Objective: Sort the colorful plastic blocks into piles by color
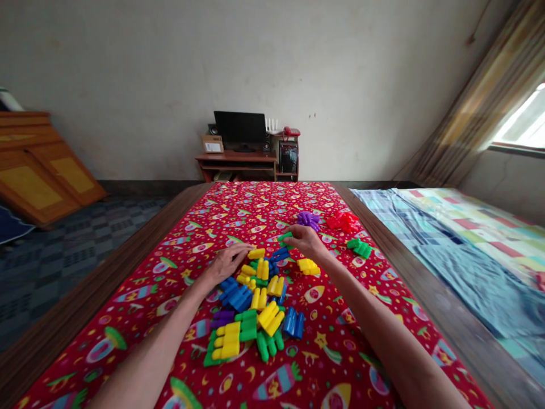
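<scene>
My right hand [307, 240] is raised over the far part of the pile, pinching a green toy block [284, 239] between thumb and fingers. My left hand [229, 262] rests at the pile's left edge with fingers stretched out, its tips beside a yellow block [256, 253]; whether they touch cannot be made out. Between and below the hands lies a mixed pile of ridged plastic blocks: blue blocks [237, 294], yellow blocks [271, 318], green blocks [269, 344] and a purple block [222, 319].
Sorted groups lie to the right: purple blocks [309, 220], red blocks [343, 222], green blocks [359, 247] and yellow blocks [308, 266]. A red patterned cloth [281, 386] covers the table. A bed [460, 255] stands to the right, and a desk with a monitor [240, 130] stands beyond.
</scene>
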